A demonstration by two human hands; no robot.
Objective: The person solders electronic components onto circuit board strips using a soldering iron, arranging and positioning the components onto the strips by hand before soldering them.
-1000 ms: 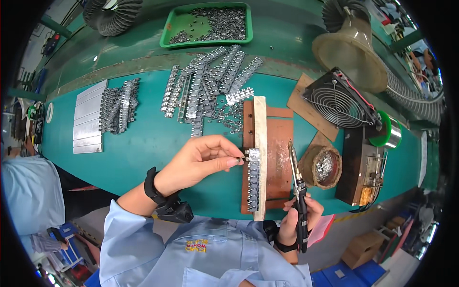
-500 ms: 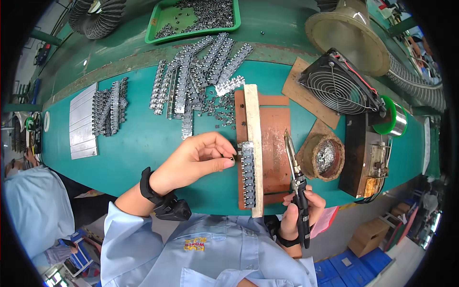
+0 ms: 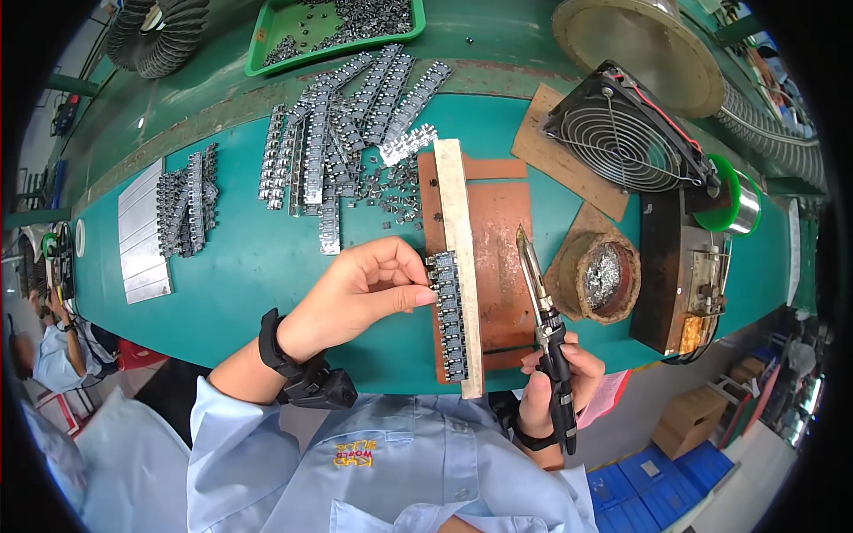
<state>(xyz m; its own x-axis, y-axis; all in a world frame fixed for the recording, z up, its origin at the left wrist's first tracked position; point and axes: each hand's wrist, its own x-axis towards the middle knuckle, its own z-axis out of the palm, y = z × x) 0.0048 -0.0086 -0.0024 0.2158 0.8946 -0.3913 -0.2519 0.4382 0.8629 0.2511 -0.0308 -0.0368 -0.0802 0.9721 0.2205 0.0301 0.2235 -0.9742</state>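
Your left hand pinches, fingers together, at the upper end of the strip of small dark components that lies against the pale wooden batten on the brown work board; over the last second the hand has stayed at that same spot on the strip, so the top piece looks to be getting seated or steadied rather than a new one fetched. Your right hand is clamped around the black handle of the soldering iron, and the iron has swung up a little: its tip now points up over the board, just right of the batten, apart from the strip and touching nothing you can see. That suggests, as a judgement only, that the strip is being readied while the iron waits. To the right of the iron sits the round pot of grey solder dross, with the wire-guarded fan and green solder spool beyond. More filled strips lie fanned across the green tabletop, and a green tray of loose parts sits at the far edge.
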